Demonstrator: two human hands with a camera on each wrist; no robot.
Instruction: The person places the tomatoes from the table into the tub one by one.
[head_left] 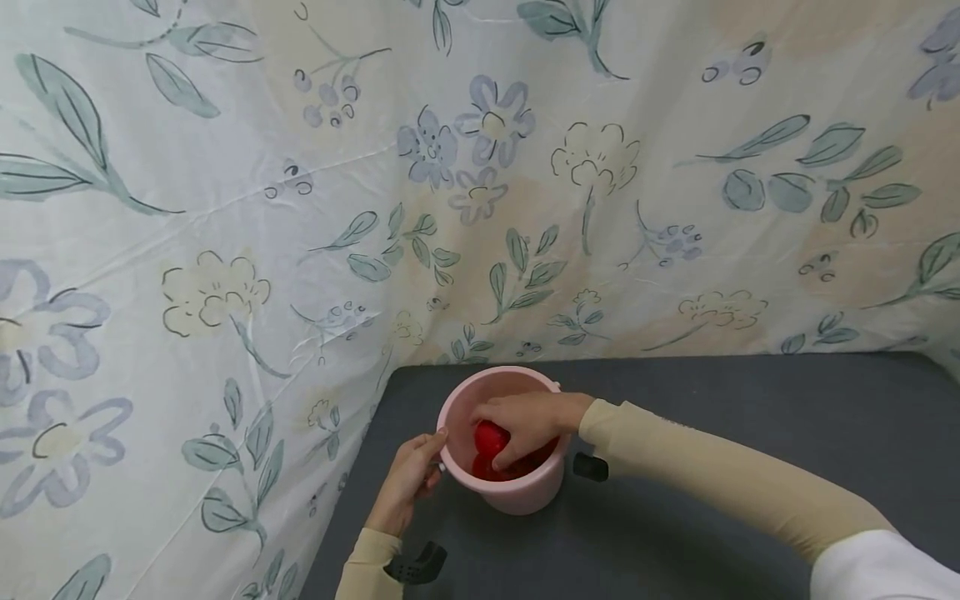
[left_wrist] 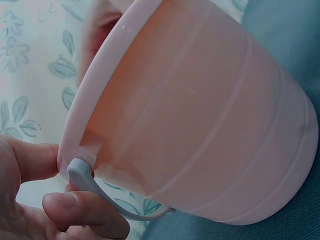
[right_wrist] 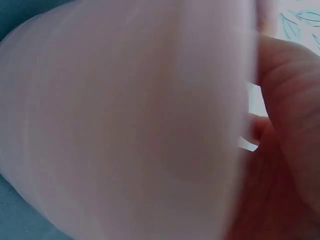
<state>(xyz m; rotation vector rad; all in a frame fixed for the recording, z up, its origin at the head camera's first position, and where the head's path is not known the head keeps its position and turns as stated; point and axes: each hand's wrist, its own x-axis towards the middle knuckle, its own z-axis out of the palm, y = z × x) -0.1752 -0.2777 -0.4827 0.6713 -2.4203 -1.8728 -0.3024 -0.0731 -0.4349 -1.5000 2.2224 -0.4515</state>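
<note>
A pink plastic bucket (head_left: 521, 500) stands upright on the dark table in the head view. My left hand (head_left: 408, 479) pinches its rim on the left side, thumb at the rim. Close to those fingers in the left wrist view is the end of the bucket's pale grey handle (left_wrist: 117, 206), which hangs down along the wall. My right hand (head_left: 534, 419) reaches over the rim into the bucket, its fingers and thumb around a shiny red round object (head_left: 491, 437). More red things (head_left: 483, 468) lie beneath it, partly hidden. In the right wrist view the bucket wall (right_wrist: 125, 125) blocks the held object.
The dark grey tabletop (head_left: 712, 417) extends to the right of the bucket. A floral curtain (head_left: 480, 275) hangs behind the table and along its left side, near the left arm.
</note>
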